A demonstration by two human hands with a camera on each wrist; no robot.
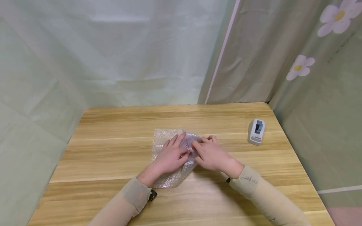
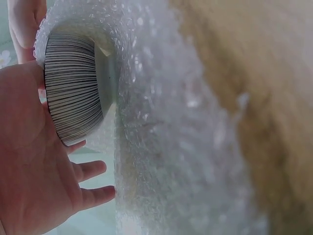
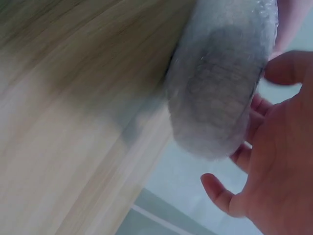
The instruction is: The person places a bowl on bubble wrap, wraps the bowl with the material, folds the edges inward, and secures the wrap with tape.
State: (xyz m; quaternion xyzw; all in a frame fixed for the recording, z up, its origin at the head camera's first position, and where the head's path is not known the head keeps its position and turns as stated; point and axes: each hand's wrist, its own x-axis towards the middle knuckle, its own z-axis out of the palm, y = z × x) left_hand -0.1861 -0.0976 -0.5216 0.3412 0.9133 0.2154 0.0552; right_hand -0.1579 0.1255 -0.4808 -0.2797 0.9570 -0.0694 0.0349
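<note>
A sheet of bubble wrap (image 1: 167,181) lies on the table, partly folded up around a bowl (image 2: 73,83) with thin dark stripes. In the left wrist view the bowl stands upright, its base toward the wrap and its dark rim by the palm. My left hand (image 1: 169,158) rests over the bowl and wrap with several fingers stretched out. My right hand (image 1: 212,155) holds the wrapped right side of the bowl, fingers and thumb bent at its edge. Through the bubble wrap (image 3: 220,88) the stripes show dimly in the right wrist view. Both hands hide much of the bowl from above.
A white tape dispenser (image 1: 256,131) stands at the table's right side, beyond the right hand. The wooden table (image 1: 113,163) ends at hanging curtains (image 1: 141,62) at the back and on both sides.
</note>
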